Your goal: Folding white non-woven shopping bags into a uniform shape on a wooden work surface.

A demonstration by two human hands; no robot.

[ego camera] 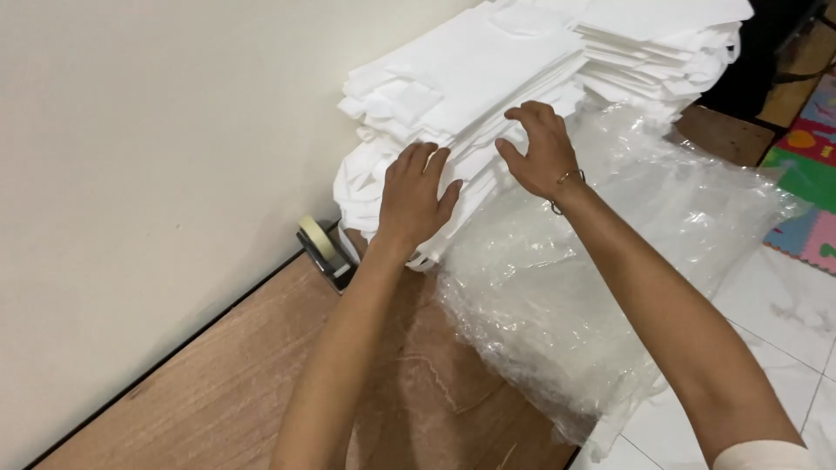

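A roll of pale tape in its dispenser is sitting against the foot of the cream wall, standing on edge. A heap of crinkled clear plastic bags is lying on the brown wooden board and spilling over its edge. White floor tiles are showing past that edge, and a colourful foam play mat is peeking in at the far right, with something dark lying beyond it in the corner.
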